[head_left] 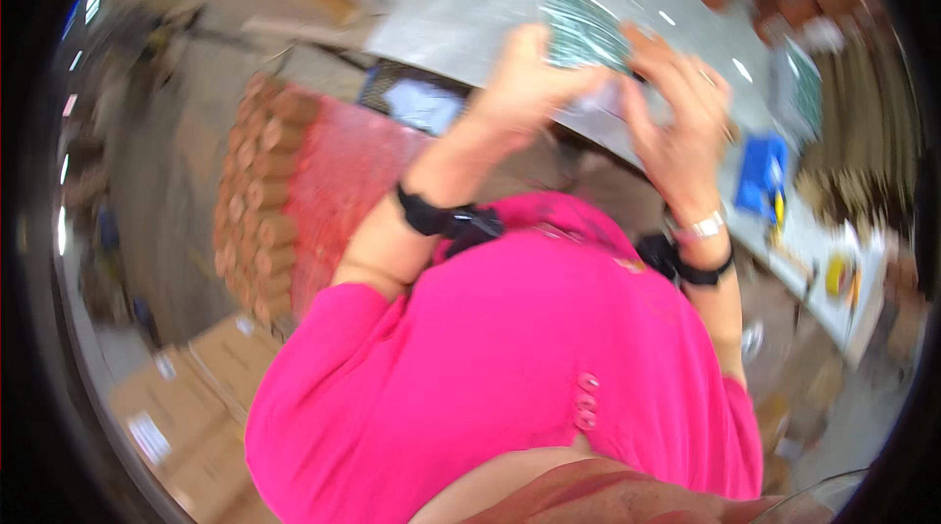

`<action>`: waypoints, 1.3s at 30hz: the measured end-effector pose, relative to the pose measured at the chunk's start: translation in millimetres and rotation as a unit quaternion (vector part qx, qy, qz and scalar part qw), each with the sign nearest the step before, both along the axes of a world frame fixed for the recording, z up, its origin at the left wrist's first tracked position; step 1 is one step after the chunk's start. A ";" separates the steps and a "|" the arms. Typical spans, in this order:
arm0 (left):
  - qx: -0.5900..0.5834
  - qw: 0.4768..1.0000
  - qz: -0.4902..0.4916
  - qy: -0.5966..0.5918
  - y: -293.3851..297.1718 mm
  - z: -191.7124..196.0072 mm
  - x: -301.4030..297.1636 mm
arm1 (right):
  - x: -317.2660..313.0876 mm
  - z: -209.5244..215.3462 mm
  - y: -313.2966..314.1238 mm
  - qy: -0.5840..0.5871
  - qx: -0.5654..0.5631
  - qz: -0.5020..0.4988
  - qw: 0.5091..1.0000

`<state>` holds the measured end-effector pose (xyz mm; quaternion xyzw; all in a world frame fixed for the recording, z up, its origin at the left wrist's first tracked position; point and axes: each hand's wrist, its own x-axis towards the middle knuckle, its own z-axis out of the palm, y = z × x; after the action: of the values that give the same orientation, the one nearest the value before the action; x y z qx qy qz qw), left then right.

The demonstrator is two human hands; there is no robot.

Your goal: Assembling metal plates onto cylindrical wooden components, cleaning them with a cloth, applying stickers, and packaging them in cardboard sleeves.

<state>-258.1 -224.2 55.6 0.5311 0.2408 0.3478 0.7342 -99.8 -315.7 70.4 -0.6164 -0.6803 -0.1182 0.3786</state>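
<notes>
A flat, shiny green packet point(583, 29), smeared by motion, is held over the near edge of the pale worktable. My left hand point(534, 83) is closed on its left and near side, the thumb stretched along the near edge. At the packet's right corner, my right hand point(681, 98) has its fingers bent against the edge, with the thumb lower down. Between the two thumbs shows a small whitish patch, too blurred to name. Black straps circle both wrists.
The grey-white worktable point(441, 14) carries a blue box point(763, 176) and a yellow tape roll point(838, 274) on the right. Another green packet point(804, 88) lies by stacked brown sheets point(863, 122). Brown rolls point(260, 200) beside red sheeting point(353, 171) and cardboard boxes point(196, 397) stand left.
</notes>
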 end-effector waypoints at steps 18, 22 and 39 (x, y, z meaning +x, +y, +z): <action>-0.009 0.999 0.030 0.007 -3.5 3.5 -2.1 | -8.6 4.1 3.9 0.021 -0.031 0.073 0.997; -0.003 0.999 0.042 -0.017 -6.6 4.9 -2.4 | -6.5 4.0 5.8 0.018 -0.039 0.084 0.995; 0.075 0.994 0.061 0.053 -22.9 17.1 -17.6 | -11.4 19.4 -11.3 0.074 -0.063 0.143 0.985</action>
<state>-275.7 -247.1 72.7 0.5866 0.2843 0.3801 0.6562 -111.2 -327.0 89.8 -0.5421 -0.7381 0.0264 0.4009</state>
